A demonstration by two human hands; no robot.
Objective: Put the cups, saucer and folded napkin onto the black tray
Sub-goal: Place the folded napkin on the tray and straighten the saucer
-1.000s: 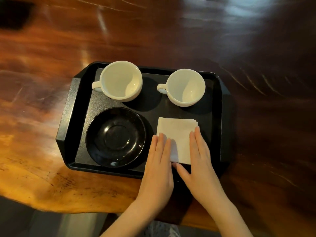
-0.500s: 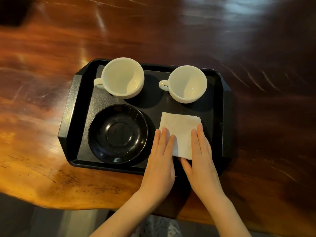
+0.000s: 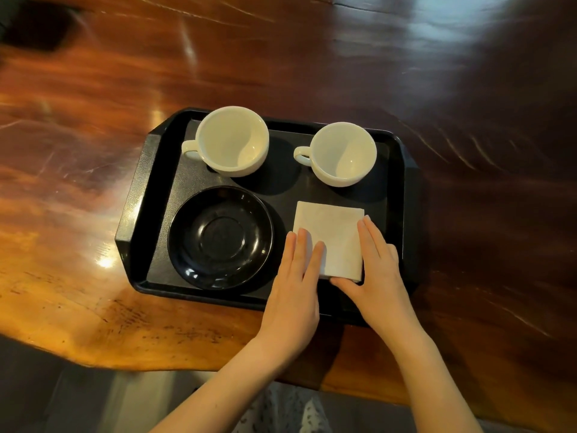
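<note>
A black tray (image 3: 156, 195) lies on the wooden table. Two empty white cups stand upright at its far side, the left cup (image 3: 232, 140) and the right cup (image 3: 343, 153), handles pointing left. A black saucer (image 3: 220, 237) rests in the tray's near left. The white folded napkin (image 3: 332, 235) lies flat in the near right. My left hand (image 3: 296, 276) rests flat on the napkin's left edge. My right hand (image 3: 374, 270) frames its right edge, thumb against the near corner. Neither hand lifts the napkin.
The glossy dark wooden table (image 3: 312, 57) stretches around the tray, with its irregular near edge (image 3: 125, 364) just below. A patterned garment (image 3: 290, 407) shows at the bottom between my forearms.
The napkin has been turned slightly and now sits squarer to the tray. Both hands slid along its sides with it. Cups and saucer stayed put.
</note>
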